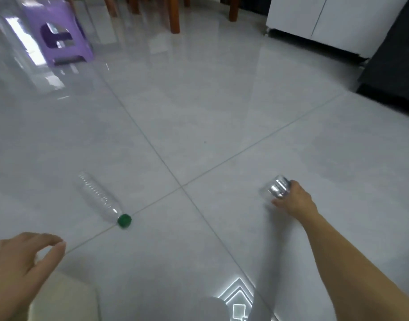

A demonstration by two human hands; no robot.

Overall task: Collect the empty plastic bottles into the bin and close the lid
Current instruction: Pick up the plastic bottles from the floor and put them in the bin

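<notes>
A clear plastic bottle (98, 199) with a green cap lies flat on the tiled floor, left of centre, cap pointing toward me. My right hand (293, 200) reaches out at the right and is closed around a second clear bottle (275, 187), seen end-on and blurred. My left hand (22, 262) hovers at the lower left with fingers curved and apart, holding nothing, short of the green-capped bottle. A cream-coloured rounded surface (64, 297) sits just under my left hand at the bottom edge; I cannot tell whether it is the bin.
A purple plastic stool (57, 33) stands at the far left. Wooden furniture legs (174, 17) line the back. A white cabinet (326, 19) and a dark piece of furniture (395, 61) occupy the far right. Glossy grey tiles cover the floor.
</notes>
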